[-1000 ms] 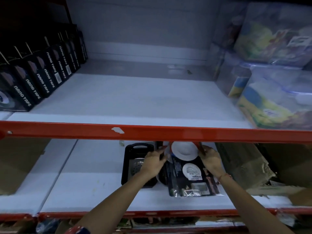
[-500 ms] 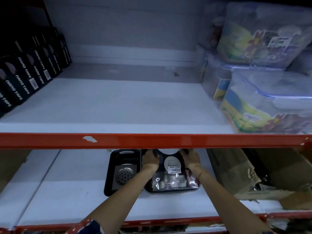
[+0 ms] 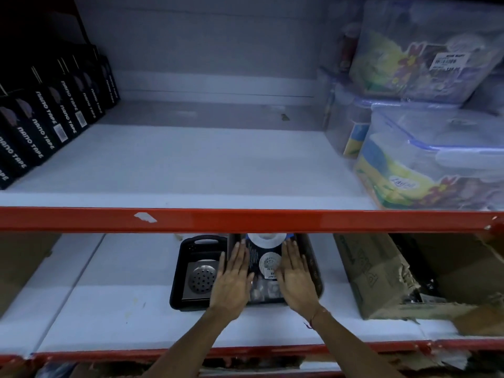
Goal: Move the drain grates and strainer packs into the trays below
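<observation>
With both palms flat and fingers spread, the left hand and right hand press the strainer pack into the right tray, probably seating it, beside the grate.

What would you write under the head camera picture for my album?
Both hands press strainer packs flat in a black tray.

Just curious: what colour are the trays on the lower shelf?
Black, both trays; seen best, and only, in the head view.
</observation>
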`<state>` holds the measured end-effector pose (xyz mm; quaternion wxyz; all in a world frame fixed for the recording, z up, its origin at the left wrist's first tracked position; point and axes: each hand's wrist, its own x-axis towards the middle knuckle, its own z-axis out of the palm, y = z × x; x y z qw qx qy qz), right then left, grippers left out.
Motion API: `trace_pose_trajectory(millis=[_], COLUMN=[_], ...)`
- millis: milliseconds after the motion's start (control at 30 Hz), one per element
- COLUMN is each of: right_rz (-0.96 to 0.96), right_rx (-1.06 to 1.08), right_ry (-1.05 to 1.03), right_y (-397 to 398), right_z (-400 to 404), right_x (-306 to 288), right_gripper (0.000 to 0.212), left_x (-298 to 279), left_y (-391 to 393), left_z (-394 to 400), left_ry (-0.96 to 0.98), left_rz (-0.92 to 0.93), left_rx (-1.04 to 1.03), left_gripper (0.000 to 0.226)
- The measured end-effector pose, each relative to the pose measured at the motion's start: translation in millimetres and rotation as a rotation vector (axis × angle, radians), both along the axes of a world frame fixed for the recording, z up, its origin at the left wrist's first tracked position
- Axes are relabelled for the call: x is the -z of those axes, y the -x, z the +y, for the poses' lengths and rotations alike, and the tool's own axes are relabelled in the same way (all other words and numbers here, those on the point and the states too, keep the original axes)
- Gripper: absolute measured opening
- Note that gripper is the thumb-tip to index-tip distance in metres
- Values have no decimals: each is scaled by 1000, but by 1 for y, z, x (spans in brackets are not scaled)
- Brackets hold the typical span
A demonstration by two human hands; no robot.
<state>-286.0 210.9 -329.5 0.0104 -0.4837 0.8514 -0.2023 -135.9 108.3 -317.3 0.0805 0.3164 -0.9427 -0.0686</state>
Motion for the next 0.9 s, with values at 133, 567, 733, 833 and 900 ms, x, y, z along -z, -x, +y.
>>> trace_pose_trajectory(millis=[133, 567, 733, 833, 900], right_rz=[48, 106, 102, 87, 79], right_rx=[-165, -145, -155, -167, -188], right_ry=[-36, -175, -184, -246, -266], right_y=[-31, -107, -136, -146, -150], right_z=[23, 74, 109, 121, 126], right_x=[-2, -21, -21, -24, -34], right_gripper=[66, 78, 104, 88, 83], left_x=[5, -2, 2, -6, -19], left_y=[-49, -120, -147, -156, -159], left_z=[1, 58, 85, 98, 106], left_ry=[30, 13, 46, -62, -95], left_rz=[-90, -134, -188, -249, -258], left_rx=[-86, -51, -42, -66, -62], left_gripper=[66, 89, 89, 69, 63])
